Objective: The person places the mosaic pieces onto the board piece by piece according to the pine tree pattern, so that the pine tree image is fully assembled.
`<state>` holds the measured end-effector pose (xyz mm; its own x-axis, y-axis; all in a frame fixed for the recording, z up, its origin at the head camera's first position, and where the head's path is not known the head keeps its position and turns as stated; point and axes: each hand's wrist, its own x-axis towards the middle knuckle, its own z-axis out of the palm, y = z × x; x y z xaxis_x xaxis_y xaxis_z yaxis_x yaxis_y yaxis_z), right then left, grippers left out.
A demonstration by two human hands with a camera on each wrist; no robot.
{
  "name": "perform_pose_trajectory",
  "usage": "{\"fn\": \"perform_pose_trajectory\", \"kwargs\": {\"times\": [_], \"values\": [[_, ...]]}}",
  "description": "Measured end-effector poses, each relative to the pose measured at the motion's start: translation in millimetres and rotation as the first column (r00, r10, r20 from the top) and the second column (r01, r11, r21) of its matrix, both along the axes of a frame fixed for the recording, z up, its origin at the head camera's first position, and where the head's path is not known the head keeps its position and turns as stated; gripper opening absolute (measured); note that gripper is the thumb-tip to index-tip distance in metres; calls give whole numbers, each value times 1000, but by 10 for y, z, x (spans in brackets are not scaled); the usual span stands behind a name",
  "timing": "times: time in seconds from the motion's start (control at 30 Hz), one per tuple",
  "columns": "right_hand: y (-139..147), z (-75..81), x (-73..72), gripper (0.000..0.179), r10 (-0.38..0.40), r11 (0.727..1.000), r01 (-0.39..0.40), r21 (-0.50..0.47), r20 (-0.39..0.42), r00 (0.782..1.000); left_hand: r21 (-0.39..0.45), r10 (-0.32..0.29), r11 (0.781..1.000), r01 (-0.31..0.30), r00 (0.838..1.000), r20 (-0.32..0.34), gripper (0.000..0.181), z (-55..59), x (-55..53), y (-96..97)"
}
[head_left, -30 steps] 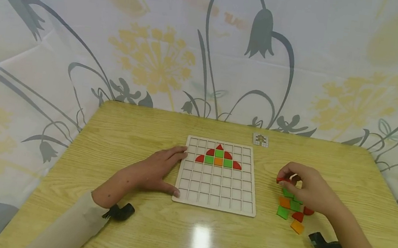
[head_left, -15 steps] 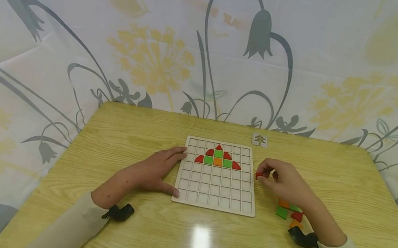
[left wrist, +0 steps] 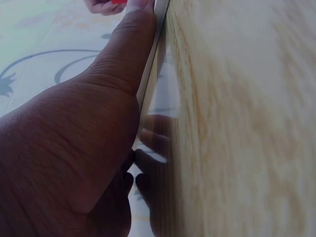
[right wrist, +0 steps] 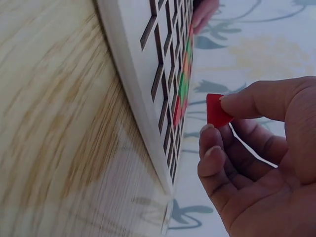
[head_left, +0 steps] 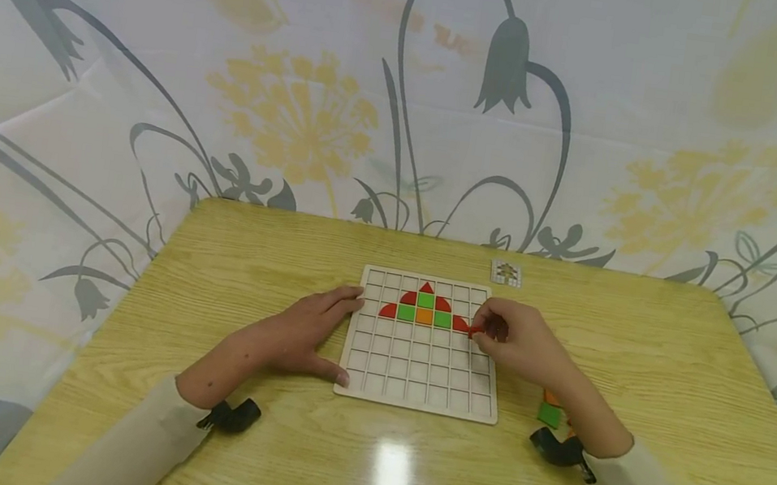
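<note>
Now, head view, right hand (head_left: 521, 340): compared with one second ago, it has left the loose pieces and come over the right edge of the square, pale wooden grid board (head_left: 398, 370); it pinches a small, flat red piece (head_left: 473, 332).
Red piece: half a second ago it was just outside the board's right edge; now it is over the board, close beside the red rounded piece (head_left: 459, 324) which ends the third row.
Pattern: unchanged, nine pieces; a red triangle (head_left: 427, 288) by the far edge, below it red, green, red, then red, green, orange, green, red. I judge that the held piece is brought but not yet laid.
Left hand (head_left: 303, 334): it stayed in place, fingers extended at the board's left edge and left thumb (head_left: 343, 379) at the near left corner, which seems to steady the board.
Loose pieces: on the yellow wood-grain worktop (head_left: 268, 259), beyond the board's right edge, a flat green square (head_left: 548, 415) and an orange piece (head_left: 551, 397) show; the right forearm (head_left: 587, 410) now covers others, so I cannot count.
Card: small, printed, with a brown tree-like figure (head_left: 506, 273), near the worktop's far edge.
Left wrist view, left thumb: straight, against the board's rim; the other fingers are too dark to judge.
Right wrist view, red piece: between thumb and fingertips, apparently above the board; its full outline is covered.
</note>
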<state>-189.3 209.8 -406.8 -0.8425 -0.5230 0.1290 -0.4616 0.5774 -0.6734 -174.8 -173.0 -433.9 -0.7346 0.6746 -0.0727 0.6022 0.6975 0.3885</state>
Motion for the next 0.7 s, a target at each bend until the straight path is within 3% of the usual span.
{"fn": "perform_pose_trajectory", "kwargs": {"times": [0.37, 0.7], "values": [[-215, -36, -95, 8, 50, 999, -50, -19, 5, 999, 9, -6, 1000, 6, 1000, -8, 121, -10, 0, -4], [-335, -86, -164, 3, 46, 998, -47, 28, 44, 998, 11, -9, 1000, 9, 1000, -16, 121, -37, -6, -10]]}}
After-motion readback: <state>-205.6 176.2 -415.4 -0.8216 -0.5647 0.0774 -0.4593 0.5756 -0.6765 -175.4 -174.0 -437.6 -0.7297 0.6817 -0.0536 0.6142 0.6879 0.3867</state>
